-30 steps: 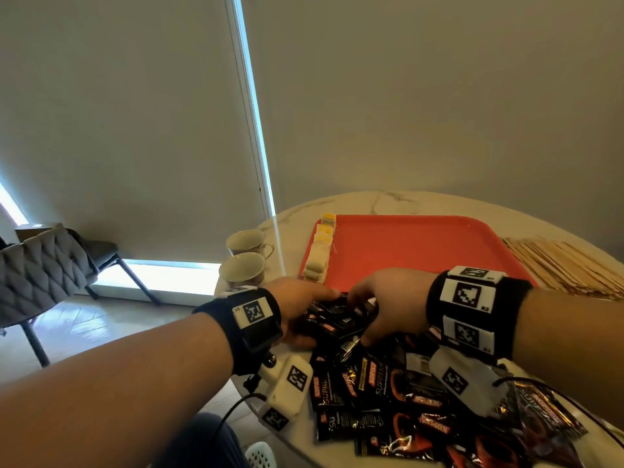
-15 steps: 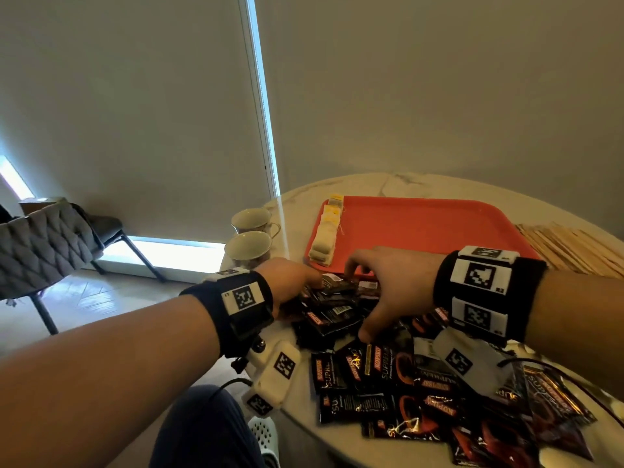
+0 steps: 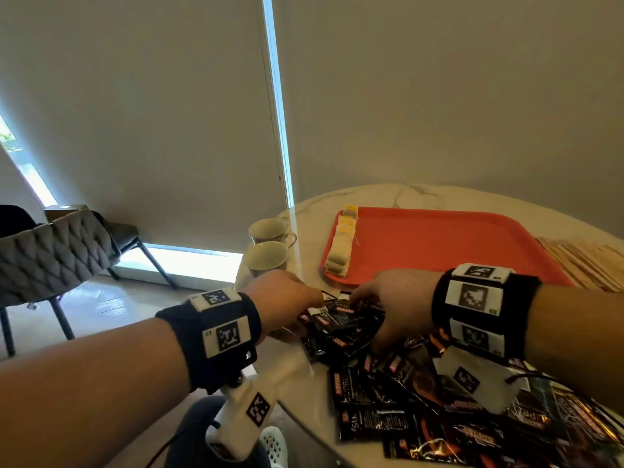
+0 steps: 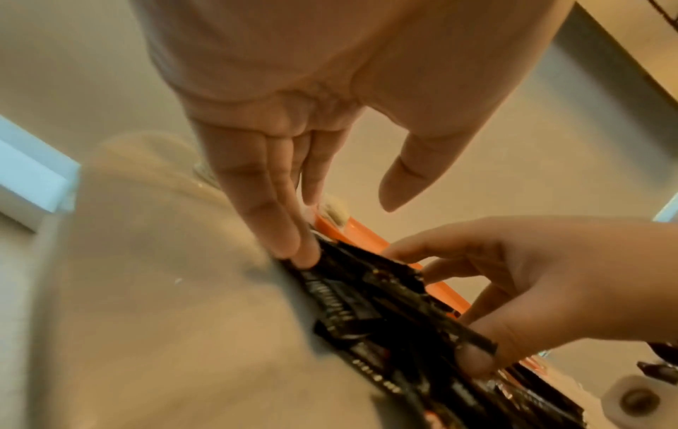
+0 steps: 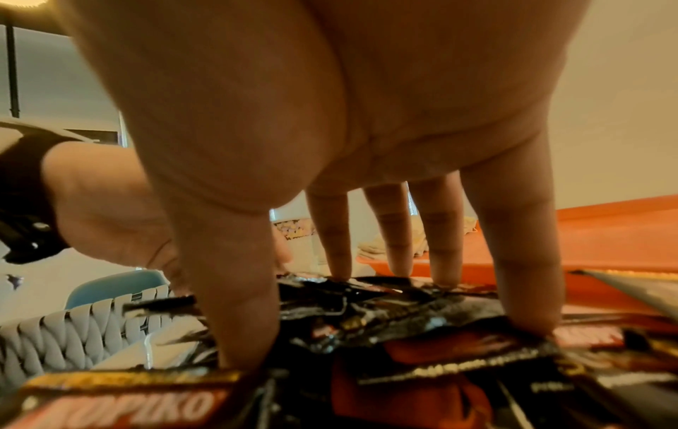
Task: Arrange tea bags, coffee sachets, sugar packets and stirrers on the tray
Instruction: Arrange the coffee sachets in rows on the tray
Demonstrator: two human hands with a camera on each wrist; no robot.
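With tea bags (image 3: 341, 248) aboard, tray (image 3: 439, 244)

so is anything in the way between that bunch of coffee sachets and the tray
Nothing visible. Both hands, left hand and right hand, are on the coffee sachets just short of the tray, whose middle is bare; tea bags line only its left edge.

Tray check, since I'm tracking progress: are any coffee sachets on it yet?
No: the red tray holds only a row of tea bags along its left edge, while the coffee sachets lie on the table.
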